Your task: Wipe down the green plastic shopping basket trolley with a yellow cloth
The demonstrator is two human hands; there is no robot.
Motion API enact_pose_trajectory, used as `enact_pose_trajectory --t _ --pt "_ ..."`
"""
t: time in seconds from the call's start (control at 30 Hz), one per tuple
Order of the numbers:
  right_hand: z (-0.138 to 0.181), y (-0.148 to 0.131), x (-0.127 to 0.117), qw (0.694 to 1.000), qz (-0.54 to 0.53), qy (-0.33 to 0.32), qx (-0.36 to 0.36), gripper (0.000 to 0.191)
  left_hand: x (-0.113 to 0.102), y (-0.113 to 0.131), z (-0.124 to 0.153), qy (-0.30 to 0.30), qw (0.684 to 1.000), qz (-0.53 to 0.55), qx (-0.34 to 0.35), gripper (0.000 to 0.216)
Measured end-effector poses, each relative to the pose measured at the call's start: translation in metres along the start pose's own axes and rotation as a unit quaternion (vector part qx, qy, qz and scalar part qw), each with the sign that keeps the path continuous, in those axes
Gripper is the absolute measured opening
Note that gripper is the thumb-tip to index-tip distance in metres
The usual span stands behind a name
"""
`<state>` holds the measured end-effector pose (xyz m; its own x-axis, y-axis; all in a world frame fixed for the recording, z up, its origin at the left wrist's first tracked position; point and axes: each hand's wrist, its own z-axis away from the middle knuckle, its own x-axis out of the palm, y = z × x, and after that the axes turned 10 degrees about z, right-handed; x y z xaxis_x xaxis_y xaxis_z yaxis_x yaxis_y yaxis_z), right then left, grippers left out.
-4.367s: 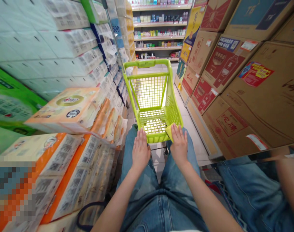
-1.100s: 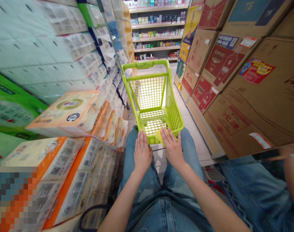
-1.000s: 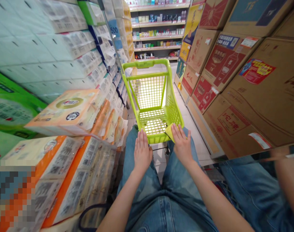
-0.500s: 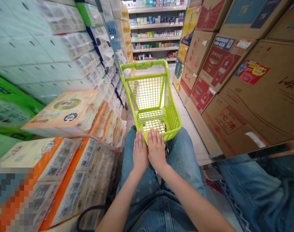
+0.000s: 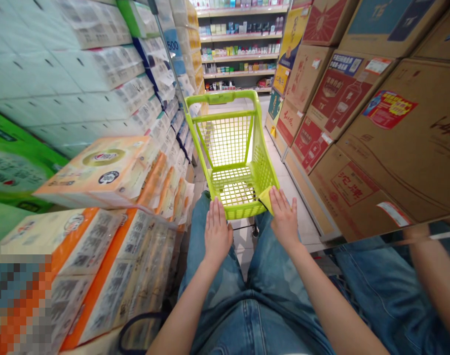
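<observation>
Between my knees stands a lime-green shopping basket point(image 5: 234, 143) with grid walls and a raised handle; its inside shows only the slatted bottom. My left hand point(image 5: 216, 231) lies at the near left corner of the rim, fingers straight and together, palm down. At the near right corner my right hand point(image 5: 284, 217) presses a yellow cloth point(image 5: 265, 198) with a dark edge against the rim. Most of that cloth is hidden under the fingers, and the thumb points outward. A grey pole point(image 5: 169, 54) rises beside the basket's far left corner.
Packs of tissue paper point(image 5: 99, 167) are stacked close on the left. Cardboard cartons point(image 5: 388, 143) line the right side above a low ledge. Shelves of small bottles and boxes point(image 5: 240, 52) cross the far end. A mirror-like surface point(image 5: 380, 281) at lower right reflects jeans and an arm.
My right hand has moved right from beside my left hand to the basket's near right corner, and the yellow cloth now shows under it. The left hand has stayed nearly in place.
</observation>
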<state>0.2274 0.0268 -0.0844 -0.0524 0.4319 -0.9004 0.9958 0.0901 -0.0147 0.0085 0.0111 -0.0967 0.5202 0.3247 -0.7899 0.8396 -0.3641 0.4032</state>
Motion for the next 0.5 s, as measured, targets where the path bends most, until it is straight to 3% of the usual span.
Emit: enact_pose_trajectory --t 0.13,0.37,0.5 --pt "0.0 -0.018 -0.001 0.999 0.008 0.007 0.036 0.087 -0.001 0.001 0.0 -0.004 1.0 0.005 -0.003 0.088" --pt "0.003 -0.112 -0.006 0.997 -0.066 -0.017 -0.037 0.074 0.002 -0.005 0.002 0.01 1.0 0.0 0.0 0.083" --pt "0.002 -0.119 -0.008 0.994 -0.081 -0.023 -0.069 0.071 0.003 -0.008 0.004 0.011 1.0 -0.006 0.005 0.081"
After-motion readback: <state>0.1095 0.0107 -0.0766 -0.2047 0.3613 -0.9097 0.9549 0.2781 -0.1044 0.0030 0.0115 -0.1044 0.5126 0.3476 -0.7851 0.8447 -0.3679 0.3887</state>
